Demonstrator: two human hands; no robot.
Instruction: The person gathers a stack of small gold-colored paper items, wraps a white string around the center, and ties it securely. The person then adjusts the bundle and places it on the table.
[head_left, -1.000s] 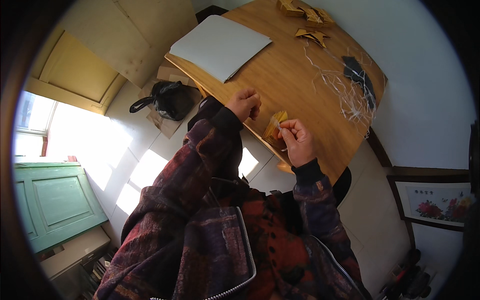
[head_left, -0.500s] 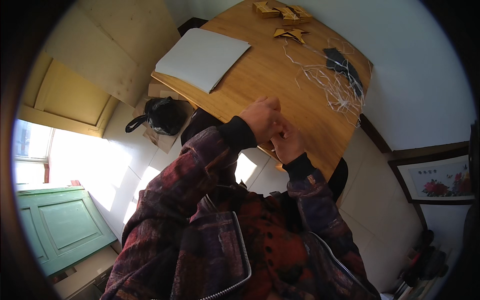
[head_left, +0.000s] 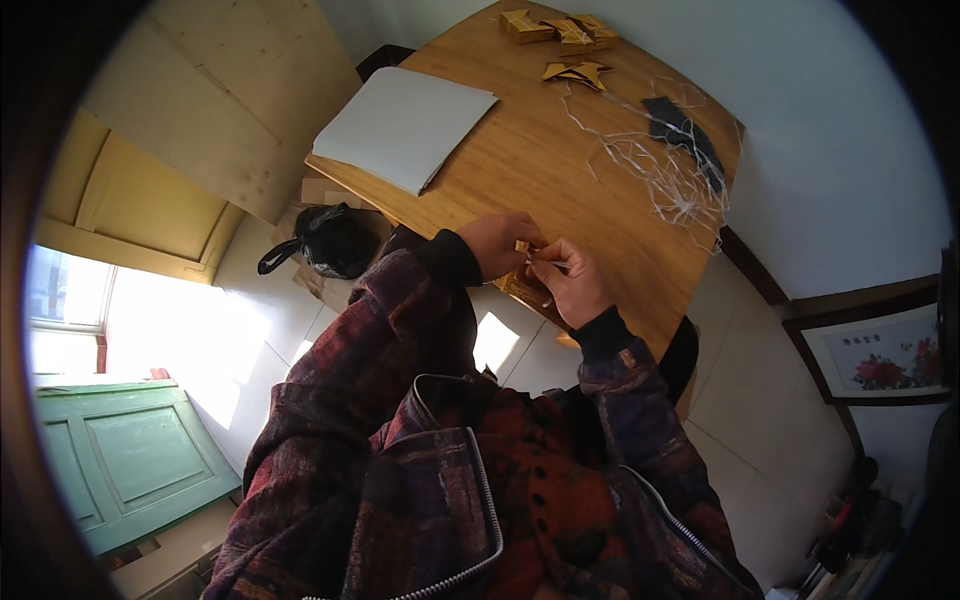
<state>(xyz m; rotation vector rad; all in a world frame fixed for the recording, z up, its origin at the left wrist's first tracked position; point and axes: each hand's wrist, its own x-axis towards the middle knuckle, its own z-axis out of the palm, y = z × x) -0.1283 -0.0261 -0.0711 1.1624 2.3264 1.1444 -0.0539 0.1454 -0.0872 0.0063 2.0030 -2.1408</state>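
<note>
At the near edge of the wooden table [head_left: 470,165], both hands are close together. My left hand [head_left: 497,246] is closed with a small golden-yellow piece [head_left: 522,247] at its fingertips; most of this piece is hidden by the fingers. My right hand [head_left: 578,284], just beside it, pinches a thin white string [head_left: 562,265] between thumb and forefinger. On the far right of the table lies a loose tangle of white strings [head_left: 680,205], partly over a dark grey cloth strip [head_left: 686,138].
Golden-yellow folded pieces [head_left: 577,73] and several bundles [head_left: 575,35] lie at the table's far end. A stack of white sheets [head_left: 400,125] covers the left side. A black plastic bag [head_left: 338,240] sits below, left of the table. A white wall [head_left: 820,150] borders the right.
My left hand has moved left and slightly down, and its fingers have parted from the right hand's. The golden-yellow piece and the white string now show between them.
</note>
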